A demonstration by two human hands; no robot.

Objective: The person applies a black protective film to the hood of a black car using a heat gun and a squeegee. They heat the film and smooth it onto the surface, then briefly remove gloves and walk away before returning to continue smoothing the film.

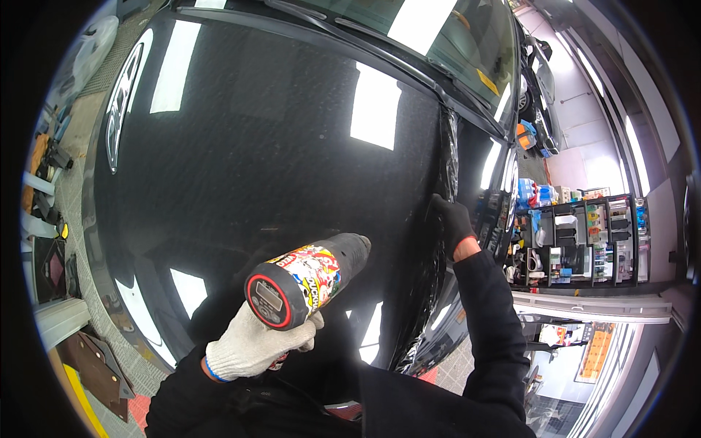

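Observation:
My left hand (259, 336), in a white knit glove, is closed round a heat gun (328, 266), dark with colourful stickers and a red-ringed display at its back, held over a black car hood (270, 160) with its nozzle angled forward and right. My right hand (454, 223), in a black glove, is closed at a strip of crumpled glossy film (449, 142) running along the hood's right side, seeming to grip it; its fingertips are hard to make out against the black.
The windshield and wipers (453, 73) border the hood at the top. A stocked shelving rack (591, 241) stands at the right, with another car (540, 102) farther back. Assorted tools and panels (51, 204) line the left side, beside a tiled floor (131, 387).

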